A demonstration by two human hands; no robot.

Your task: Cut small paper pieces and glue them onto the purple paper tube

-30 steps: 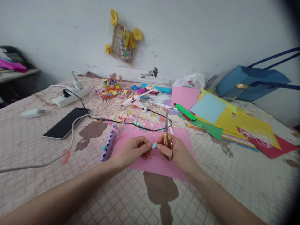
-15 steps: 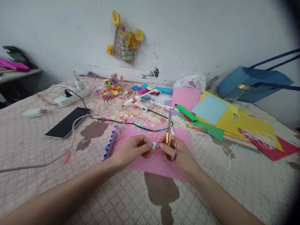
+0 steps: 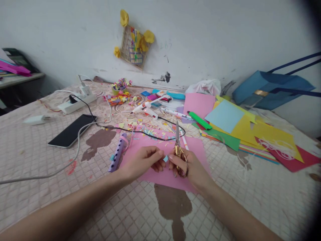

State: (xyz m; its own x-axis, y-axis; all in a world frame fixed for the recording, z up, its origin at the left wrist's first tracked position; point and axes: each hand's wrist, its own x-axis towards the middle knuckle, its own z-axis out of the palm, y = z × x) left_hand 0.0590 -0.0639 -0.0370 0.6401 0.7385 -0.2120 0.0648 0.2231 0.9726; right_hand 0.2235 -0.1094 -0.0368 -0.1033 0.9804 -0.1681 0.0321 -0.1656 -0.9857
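Observation:
Between my two hands is a small light-blue piece of paper [image 3: 166, 158]. My left hand [image 3: 150, 159] pinches it at its left edge with thumb and forefinger. My right hand [image 3: 187, 164] holds gold-handled scissors [image 3: 178, 144], their blades pointing away from me and together; its thumb and fingertips are at the right edge of the blue piece. Below both hands lies a pink sheet of paper [image 3: 165, 182], with many tiny paper scraps [image 3: 150, 132] along its far edge. A purple paper roll with black dots [image 3: 117, 155] rests at the sheet's left side.
A white glue gun [image 3: 145, 109] lies beyond the scraps, its black cord curving over the pink sheet. Left are a phone [image 3: 72, 131] and a power strip [image 3: 77, 103]. Coloured paper sheets [image 3: 271, 132], a green marker [image 3: 200, 120] and a blue bag [image 3: 273, 88] are right.
The blue paper piece has turned and moved slightly down. My right hand has tilted the scissors a little to the left, uncovering more of a white pen behind them.

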